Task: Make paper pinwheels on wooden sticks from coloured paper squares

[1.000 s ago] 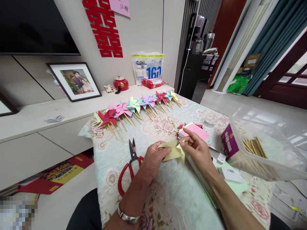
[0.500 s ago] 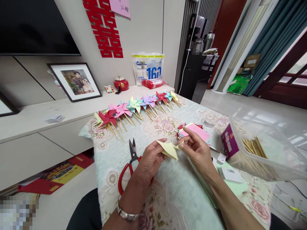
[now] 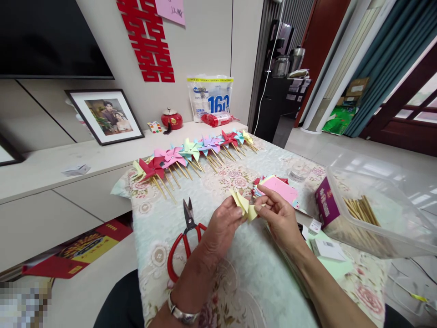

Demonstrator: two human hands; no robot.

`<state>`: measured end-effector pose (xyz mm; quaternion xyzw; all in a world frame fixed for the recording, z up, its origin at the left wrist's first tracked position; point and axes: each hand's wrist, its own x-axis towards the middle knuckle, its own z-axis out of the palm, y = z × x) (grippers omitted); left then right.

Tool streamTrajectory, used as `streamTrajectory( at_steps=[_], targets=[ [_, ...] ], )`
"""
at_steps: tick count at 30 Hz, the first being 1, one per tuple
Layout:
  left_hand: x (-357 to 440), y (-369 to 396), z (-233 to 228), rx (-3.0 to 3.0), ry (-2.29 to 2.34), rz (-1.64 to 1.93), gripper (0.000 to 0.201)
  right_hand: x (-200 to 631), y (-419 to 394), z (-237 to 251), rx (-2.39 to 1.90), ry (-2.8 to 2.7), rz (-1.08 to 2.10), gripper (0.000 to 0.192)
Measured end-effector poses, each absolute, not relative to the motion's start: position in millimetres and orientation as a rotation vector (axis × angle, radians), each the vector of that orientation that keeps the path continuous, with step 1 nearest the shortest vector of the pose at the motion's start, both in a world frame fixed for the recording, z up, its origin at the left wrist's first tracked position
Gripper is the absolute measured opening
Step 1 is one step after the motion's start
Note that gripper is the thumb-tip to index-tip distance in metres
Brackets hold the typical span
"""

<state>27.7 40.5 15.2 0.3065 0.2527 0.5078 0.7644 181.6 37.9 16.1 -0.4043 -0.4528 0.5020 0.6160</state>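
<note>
Between my two hands is a pale yellow sheet of paper (image 3: 241, 202), its cut corners curling up. My left hand (image 3: 223, 223) is closed on its left part, thumb towards the middle. Thumb and fingers of my right hand (image 3: 277, 214) pinch the paper's right corner. Red-handled scissors (image 3: 187, 232) lie left of my left hand, blades pointing away and slightly apart. Beyond my right hand sits a stack of coloured paper (image 3: 280, 187), pink on top. Finished paper pinwheels (image 3: 172, 157) on sticks lie in a row across the far side of the table.
A clear plastic box (image 3: 368, 214) with thin sticks (image 3: 363, 210) stands at the right. Near it are small white boxes (image 3: 328, 249) and a round clear container (image 3: 300, 171). Behind the table, a white cabinet (image 3: 112, 159) carries a framed photo (image 3: 105, 116) and a red jar (image 3: 171, 119).
My left hand has moved right and turned, coming closer to my right hand. The yellow paper is now folded more, with its corners standing up.
</note>
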Motion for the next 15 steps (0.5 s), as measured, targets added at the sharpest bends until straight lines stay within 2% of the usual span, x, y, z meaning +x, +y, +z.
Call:
streamTrajectory(
  at_steps=[4,10,12,15],
  targets=[
    [29.7,37.8,13.7,0.648,0.55,1.111,0.079,182.4,37.4,17.2,-0.943,-1.004,1.228,0.049],
    [32.1,37.0,16.0,0.604,0.618,1.149,0.093,180.6,37.9,17.1,-0.956,-1.046,1.18,0.049],
    [32.8,37.5,15.7,0.564,0.645,1.149,0.093,179.7,37.6,16.6,-0.97,-1.075,1.131,0.048],
    [33.2,38.8,13.2,0.512,0.702,1.102,0.079,178.6,36.2,16.2,-1.005,-1.128,1.037,0.046]
  ],
)
